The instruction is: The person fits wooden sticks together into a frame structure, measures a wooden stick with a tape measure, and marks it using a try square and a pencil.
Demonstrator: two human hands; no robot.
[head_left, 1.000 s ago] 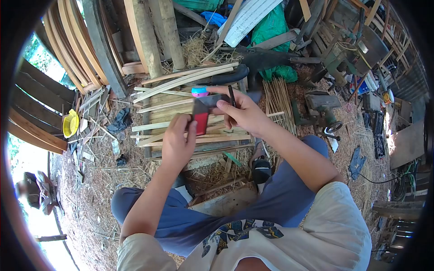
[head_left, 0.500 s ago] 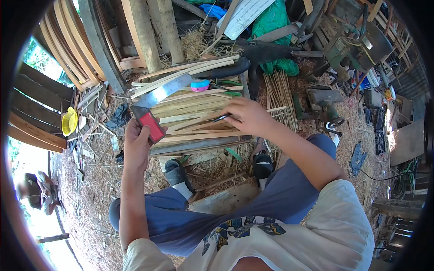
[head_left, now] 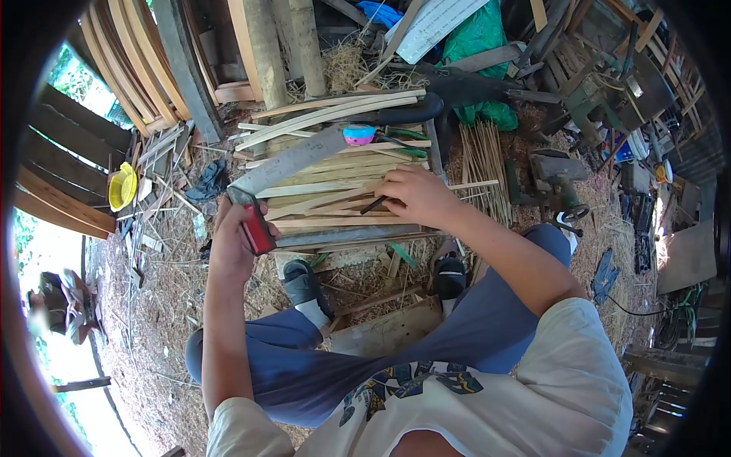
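My left hand (head_left: 233,244) is closed around the red handle of a try square (head_left: 293,161). Its metal blade slants up and to the right above the wooden strips (head_left: 320,189), reaching close to a small round pink-and-blue object (head_left: 359,135). Between the fingertips of my right hand (head_left: 419,196) is a slim black pen (head_left: 373,204), pointing left and down over the strips. Whether the pen touches the wood I cannot tell. Green-handled pliers (head_left: 407,148) lie past the right hand.
A bundle of thin sticks (head_left: 487,167) lies to the right, beside a metal vise (head_left: 556,179). Curved timber pieces (head_left: 129,61) lean at the upper left, above a yellow basin (head_left: 122,187). Shavings cover the ground around my sandalled feet (head_left: 304,283).
The view has shifted, so the strips appear farther right. My left hand has turned the try square slightly, and glare has left its blade. My right hand still holds the pen over the strips.
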